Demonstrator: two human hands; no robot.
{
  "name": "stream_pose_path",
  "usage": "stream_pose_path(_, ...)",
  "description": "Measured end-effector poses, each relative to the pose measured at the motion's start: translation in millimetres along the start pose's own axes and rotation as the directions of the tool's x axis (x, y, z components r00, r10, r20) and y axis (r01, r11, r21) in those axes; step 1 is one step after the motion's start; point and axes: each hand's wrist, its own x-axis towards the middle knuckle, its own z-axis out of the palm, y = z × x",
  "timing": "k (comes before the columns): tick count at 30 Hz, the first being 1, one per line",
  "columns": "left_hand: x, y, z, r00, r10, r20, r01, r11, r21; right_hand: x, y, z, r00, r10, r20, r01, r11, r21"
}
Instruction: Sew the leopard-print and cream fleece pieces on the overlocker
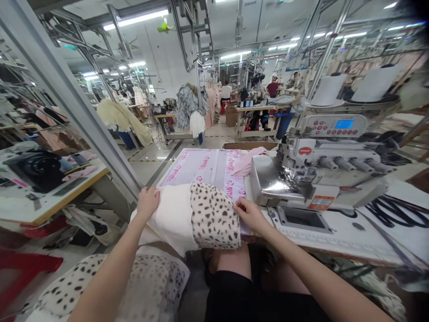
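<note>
A fabric piece, cream on its left part and dark-spotted on its right, hangs over the front edge of the table above my lap. My left hand is at its upper left corner, fingers closed on the cream edge. At the right side, my right hand pinches the spotted edge between thumb and fingers. Beneath the cloth lies a sheet of clear plastic with pink print on the tabletop. To the right of my right hand stands an overlock sewing machine with a shiny metal cover.
A pile of spotted and cream fabric lies low at my left. Pink cloth rests beside the machine. Black cords lie on the table at right. A metal post rises at left, near another sewing table.
</note>
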Motion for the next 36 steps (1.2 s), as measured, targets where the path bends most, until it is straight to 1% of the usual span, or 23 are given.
stream_pose_path(2,1.0,-1.3,1.0,0.999,0.032,-0.001,-0.032,0.999,-0.016,12.8,0.1,3.1,0.999,0.036,0.017,-0.035,0.999,-0.023)
stream_pose_path(5,2.1,-3.1,2.4,0.997,0.078,-0.004,-0.078,0.996,-0.046,39.3,-3.4,11.8,0.998,0.064,0.016,-0.063,0.997,-0.044)
stream_pose_path(8,1.8,-4.6,3.0,0.995,0.099,-0.032,-0.101,0.993,-0.069,61.5,-11.3,22.7,0.999,0.04,0.011,-0.04,0.998,-0.045)
stream_pose_path(10,0.7,-5.5,3.2,0.994,0.096,-0.059,-0.101,0.992,-0.081,68.0,-17.7,27.4,1.0,0.001,-0.011,-0.002,0.999,-0.044)
stream_pose_path(13,-1.9,-6.4,4.3,0.992,0.068,-0.11,-0.08,0.991,-0.104,64.0,-27.0,26.2,0.994,-0.085,-0.066,0.082,0.995,-0.048)
stream_pose_path(15,-3.9,-6.2,5.7,0.988,0.044,-0.146,-0.064,0.989,-0.131,55.6,-32.8,20.5,0.985,-0.149,-0.091,0.144,0.988,-0.058)
stream_pose_path(18,-6.2,-5.0,6.5,0.982,0.009,-0.189,-0.047,0.979,-0.2,42.6,-42.4,9.4,0.969,-0.227,-0.093,0.219,0.972,-0.087)
stream_pose_path(20,-6.7,-5.6,3.1,0.976,-0.013,-0.216,-0.046,0.964,-0.264,36.6,-49.3,2.0,0.963,-0.257,-0.082,0.247,0.962,-0.118)
stream_pose_path(22,-7.2,-9.5,-6.7,0.969,-0.034,-0.245,-0.053,0.94,-0.337,33.6,-56.3,-6.0,0.96,-0.271,-0.072,0.259,0.955,-0.144)
stream_pose_path(23,-8.2,-13.1,-14.6,0.965,-0.041,-0.26,-0.061,0.925,-0.375,33.5,-59.7,-10.5,0.958,-0.278,-0.067,0.265,0.952,-0.156)
stream_pose_path(25,-13.2,-23.3,-36.6,0.959,-0.041,-0.281,-0.092,0.89,-0.446,35.9,-67.4,-21.0,0.95,-0.307,-0.06,0.29,0.937,-0.196)
stream_pose_path(27,-24.5,-36.4,-65.9,0.956,-0.019,-0.291,-0.136,0.853,-0.503,41.0,-78.0,-32.9,0.931,-0.361,-0.057,0.336,0.906,-0.257)
stream_pose_path(29,-43.3,-50.4,-99.6,0.954,0.004,-0.298,-0.172,0.823,-0.542,46.2,-93.5,-44.1,0.905,-0.418,-0.075,0.376,0.87,-0.318)
stream_pose_path(31,-70.0,-63.7,-134.7,0.95,0.003,-0.312,-0.186,0.808,-0.56,47.8,-113.6,-52.1,0.896,-0.432,-0.102,0.374,0.859,-0.35)
stream_pose_path(33,-104.7,-75.2,-169.3,0.936,-0.015,-0.352,-0.191,0.818,-0.543,43.3,-135.1,-56.0,0.918,-0.382,-0.111,0.323,0.878,-0.353)
stream_pose_path(34,-125.1,-80.0,-186.1,0.923,-0.022,-0.385,-0.193,0.837,-0.511,38.7,-144.8,-56.9,0.937,-0.338,-0.092,0.292,0.897,-0.331)
stream_pose_path(36,-171.6,-87.3,-218.9,0.885,-0.015,-0.466,-0.193,0.899,-0.394,26.8,-159.8,-58.3,0.965,-0.261,0.02,0.257,0.935,-0.245)
